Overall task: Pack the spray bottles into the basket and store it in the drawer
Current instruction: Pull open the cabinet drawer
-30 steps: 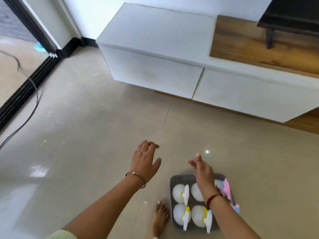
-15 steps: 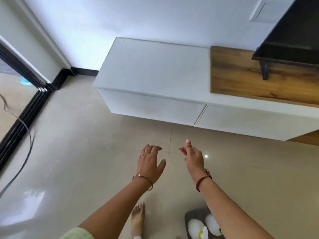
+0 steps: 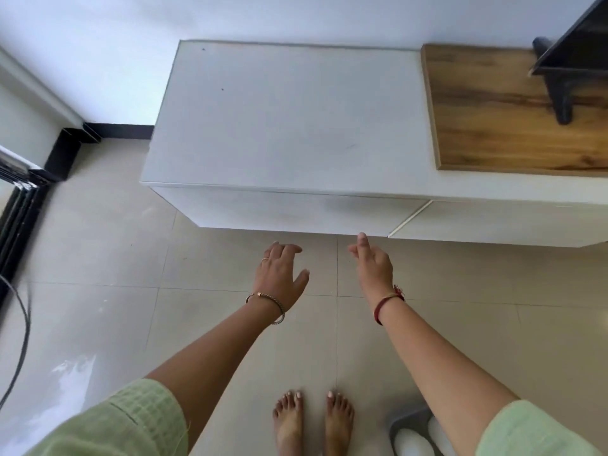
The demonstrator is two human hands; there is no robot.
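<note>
The grey basket (image 3: pixel 399 422) sits on the floor at the bottom right, mostly hidden under my right arm, with white spray bottles (image 3: pixel 413 444) partly showing inside. Both my hands reach forward toward the white cabinet's left drawer front (image 3: pixel 289 209), which is closed. My left hand (image 3: pixel 279 274) is open with fingers spread, just short of the drawer's lower edge. My right hand (image 3: pixel 373 263) is open too, its fingertip close to the drawer's bottom edge near the gap between the two drawers. Neither hand holds anything.
The white cabinet top (image 3: pixel 289 116) carries a wooden panel (image 3: pixel 513 116) and a black TV stand (image 3: pixel 562 93) at the right. A second drawer front (image 3: pixel 500 225) lies to the right. A black cable (image 3: pixel 23 337) trails on the tiled floor at left. My bare feet (image 3: pixel 312 422) stand below.
I have stepped closer to the cabinet. Both hands left the basket and moved forward to the left drawer's lower edge; the basket slid to the bottom of view.
</note>
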